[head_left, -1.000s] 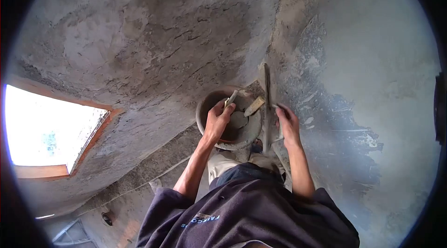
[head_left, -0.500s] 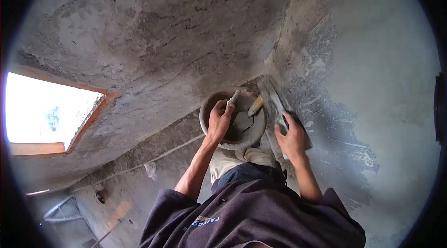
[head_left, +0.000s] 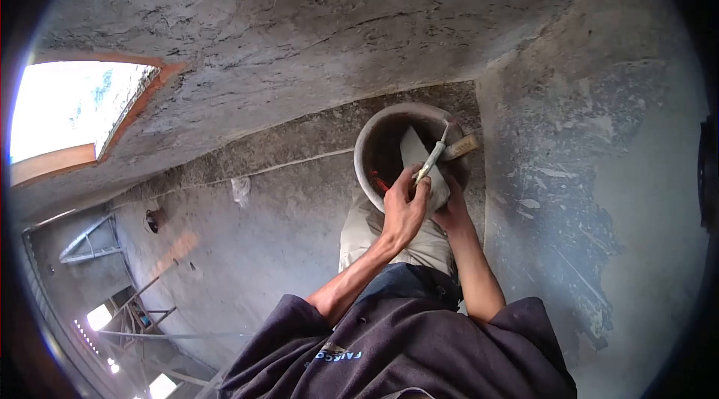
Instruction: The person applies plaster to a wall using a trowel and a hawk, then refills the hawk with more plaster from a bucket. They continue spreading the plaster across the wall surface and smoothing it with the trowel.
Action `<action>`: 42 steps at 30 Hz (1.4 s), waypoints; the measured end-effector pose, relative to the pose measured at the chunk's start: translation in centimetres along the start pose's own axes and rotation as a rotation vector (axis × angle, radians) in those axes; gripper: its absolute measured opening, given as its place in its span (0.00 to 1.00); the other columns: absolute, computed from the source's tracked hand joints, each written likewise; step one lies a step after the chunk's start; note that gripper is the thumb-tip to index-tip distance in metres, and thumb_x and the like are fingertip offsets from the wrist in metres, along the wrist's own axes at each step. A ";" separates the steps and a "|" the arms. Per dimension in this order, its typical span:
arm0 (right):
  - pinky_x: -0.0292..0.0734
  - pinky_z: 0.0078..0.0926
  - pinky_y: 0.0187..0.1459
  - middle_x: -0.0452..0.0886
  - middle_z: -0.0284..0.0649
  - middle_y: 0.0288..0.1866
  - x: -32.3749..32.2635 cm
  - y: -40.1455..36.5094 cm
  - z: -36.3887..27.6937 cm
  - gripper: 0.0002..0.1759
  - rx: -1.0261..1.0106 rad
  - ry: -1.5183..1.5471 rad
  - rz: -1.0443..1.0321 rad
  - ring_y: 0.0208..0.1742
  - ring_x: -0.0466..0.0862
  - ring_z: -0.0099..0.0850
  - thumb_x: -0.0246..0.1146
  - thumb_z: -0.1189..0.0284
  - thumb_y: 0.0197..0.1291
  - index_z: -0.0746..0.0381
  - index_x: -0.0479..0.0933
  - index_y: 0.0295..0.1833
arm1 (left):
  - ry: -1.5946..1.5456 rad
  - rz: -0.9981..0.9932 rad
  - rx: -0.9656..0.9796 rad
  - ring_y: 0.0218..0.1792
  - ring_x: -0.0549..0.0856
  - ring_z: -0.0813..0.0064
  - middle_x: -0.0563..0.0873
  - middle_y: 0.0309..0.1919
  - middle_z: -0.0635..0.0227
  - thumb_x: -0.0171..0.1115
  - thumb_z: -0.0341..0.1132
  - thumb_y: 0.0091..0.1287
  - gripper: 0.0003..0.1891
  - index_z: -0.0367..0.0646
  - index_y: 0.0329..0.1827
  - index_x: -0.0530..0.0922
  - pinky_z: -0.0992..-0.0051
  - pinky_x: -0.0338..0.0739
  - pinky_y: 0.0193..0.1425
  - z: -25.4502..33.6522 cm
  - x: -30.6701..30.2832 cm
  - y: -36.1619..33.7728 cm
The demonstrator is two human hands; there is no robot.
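Note:
A round bucket with a pale rim stands in front of my knees, its inside dark. My left hand grips a slim, pale tool handle over the bucket, near a flat grey blade inside it. Close beside it, my right hand is at the near right side of the bucket, its fingers mostly hidden, so what they hold cannot be made out. A wooden piece lies across the bucket's right rim. Something red shows inside the bucket.
Rough grey plastered wall rises ahead, with a bright window opening at the left. A smoother, patchy wall is on the right. Metal framework stands at the lower left, and a small pale scrap lies on the floor.
My right hand has moved left from the long flat tool by the right wall to the bucket, beside my left hand. The view has shifted, and the bucket appears higher and further right.

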State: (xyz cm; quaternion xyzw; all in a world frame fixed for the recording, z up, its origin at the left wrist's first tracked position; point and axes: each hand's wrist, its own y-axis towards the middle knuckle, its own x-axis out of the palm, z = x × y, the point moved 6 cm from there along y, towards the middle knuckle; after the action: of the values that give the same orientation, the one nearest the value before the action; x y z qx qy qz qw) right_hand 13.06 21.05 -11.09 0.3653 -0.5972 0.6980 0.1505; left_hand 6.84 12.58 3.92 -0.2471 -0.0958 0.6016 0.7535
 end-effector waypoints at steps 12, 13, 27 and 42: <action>0.76 0.33 0.37 0.80 0.34 0.45 -2.9 11.1 4.0 0.12 0.232 0.433 -0.001 0.42 0.79 0.30 0.54 0.64 0.66 0.57 0.74 0.49 | 0.117 -0.010 -0.031 0.43 0.82 0.70 0.83 0.39 0.54 0.53 0.35 0.66 0.18 0.36 0.56 0.72 0.72 0.73 0.49 -2.4 1.6 -0.9; 0.76 0.30 0.35 0.81 0.36 0.40 -1.9 10.7 4.3 0.09 0.219 0.389 0.060 0.39 0.80 0.29 0.53 0.66 0.66 0.59 0.74 0.44 | 0.119 0.009 0.009 0.41 0.83 0.68 0.83 0.37 0.54 0.54 0.35 0.66 0.18 0.36 0.57 0.72 0.71 0.74 0.48 -2.8 1.8 -0.9; 0.60 0.47 0.65 0.68 0.52 0.62 0.2 2.5 -1.0 0.28 -0.924 -1.714 0.046 0.66 0.66 0.44 0.55 0.64 0.62 0.67 0.65 0.63 | 0.099 0.011 0.033 0.39 0.86 0.62 0.83 0.36 0.49 0.56 0.34 0.63 0.18 0.37 0.55 0.73 0.68 0.77 0.45 -4.5 1.8 -0.1; 0.67 0.37 0.50 0.77 0.45 0.42 -1.6 2.6 -7.4 0.16 -0.799 -3.383 -0.444 0.46 0.74 0.37 0.57 0.67 0.49 0.64 0.76 0.42 | 0.028 0.083 0.075 0.25 0.82 0.55 0.80 0.22 0.51 0.58 0.34 0.59 0.17 0.39 0.50 0.78 0.63 0.74 0.32 -4.2 2.4 0.5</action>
State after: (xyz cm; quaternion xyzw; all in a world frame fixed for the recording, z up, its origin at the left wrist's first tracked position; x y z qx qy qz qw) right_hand 10.04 27.75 -14.17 -0.6378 0.1462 0.6253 0.4252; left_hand 8.90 13.83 -0.32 -0.2308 -0.0525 0.6320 0.7379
